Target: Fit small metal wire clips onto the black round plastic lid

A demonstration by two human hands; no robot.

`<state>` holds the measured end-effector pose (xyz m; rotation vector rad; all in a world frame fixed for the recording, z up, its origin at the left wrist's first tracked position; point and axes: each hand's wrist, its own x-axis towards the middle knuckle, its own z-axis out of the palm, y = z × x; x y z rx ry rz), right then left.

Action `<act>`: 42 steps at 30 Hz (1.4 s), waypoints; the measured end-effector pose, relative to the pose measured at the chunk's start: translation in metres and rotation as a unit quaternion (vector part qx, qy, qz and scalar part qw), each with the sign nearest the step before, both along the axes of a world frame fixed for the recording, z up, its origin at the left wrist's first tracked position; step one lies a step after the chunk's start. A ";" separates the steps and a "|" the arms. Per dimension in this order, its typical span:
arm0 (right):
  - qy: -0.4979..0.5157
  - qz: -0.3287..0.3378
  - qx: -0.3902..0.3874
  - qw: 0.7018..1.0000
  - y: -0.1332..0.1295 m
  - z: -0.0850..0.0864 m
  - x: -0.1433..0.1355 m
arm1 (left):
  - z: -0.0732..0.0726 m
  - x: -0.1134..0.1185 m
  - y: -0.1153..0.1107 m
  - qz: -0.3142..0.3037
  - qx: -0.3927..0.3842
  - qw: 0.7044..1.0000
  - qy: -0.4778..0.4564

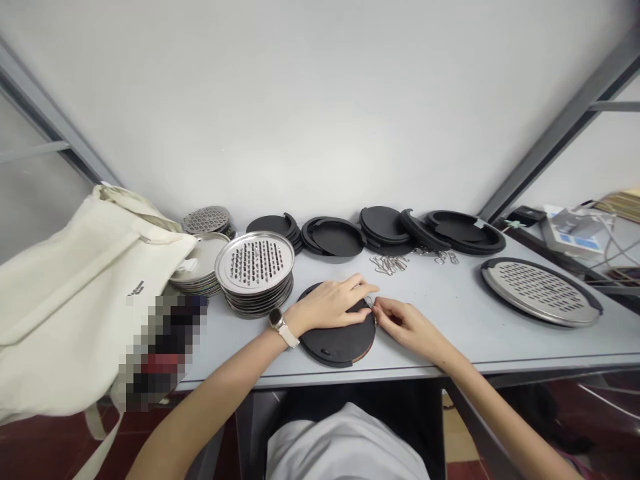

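A round black disc (336,343) lies near the table's front edge, with a brown patch on its lower right rim. My left hand (333,305) rests spread across its upper part, fingers apart. At the disc's right edge my right hand (406,327) pinches a small metal hook (369,301). Several loose metal hooks (390,264) lie behind my hands. To the left stands a stack of round steel grater plates (256,263). Black round parts (336,237) are piled along the wall.
A cream bag (75,287) hangs at the left, beside steel plates (200,257). A grater plate in a black rim (543,291) lies at the right. Farther right are a white device (573,233) and cables. Metal posts stand at both sides.
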<state>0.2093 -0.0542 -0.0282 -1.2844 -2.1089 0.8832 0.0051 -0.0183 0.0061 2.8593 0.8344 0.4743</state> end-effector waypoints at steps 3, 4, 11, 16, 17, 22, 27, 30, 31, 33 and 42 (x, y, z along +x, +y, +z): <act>0.001 0.000 0.005 1.000 -0.001 0.001 -0.001 | -0.003 -0.001 0.002 -0.015 -0.003 1.000 0.010; 0.001 -0.002 0.006 1.000 -0.001 0.001 -0.001 | -0.004 -0.001 0.003 -0.017 -0.006 1.000 0.009; 0.000 -0.005 0.001 1.000 -0.001 0.001 -0.001 | -0.002 0.000 0.002 -0.011 -0.009 1.000 0.003; 0.002 -0.002 -0.005 1.000 -0.001 0.002 -0.001 | 0.000 0.000 0.001 -0.009 -0.004 1.000 0.001; 0.002 -0.001 -0.005 1.000 -0.001 0.002 -0.001 | 0.000 0.000 0.002 -0.011 -0.002 1.000 0.000; -0.015 -0.002 0.010 1.000 -0.003 0.005 -0.003 | -0.001 -0.001 0.003 -0.018 0.009 1.000 -0.002; -0.036 -0.003 0.029 0.999 -0.003 0.003 -0.003 | -0.002 0.000 0.003 -0.019 0.014 1.000 0.004; -0.041 -0.005 0.037 0.998 -0.003 0.001 -0.002 | -0.002 0.000 0.003 -0.017 0.012 1.000 0.006; -0.043 -0.005 0.038 0.998 -0.003 0.001 -0.002 | -0.002 0.000 0.003 -0.016 0.010 1.000 0.006; -0.046 -0.006 0.039 0.998 -0.003 0.000 -0.002 | -0.002 0.000 0.003 -0.016 0.007 1.000 0.004; -0.056 -0.004 0.040 0.998 -0.003 0.002 -0.001 | -0.002 -0.001 0.003 -0.028 -0.010 0.999 -0.011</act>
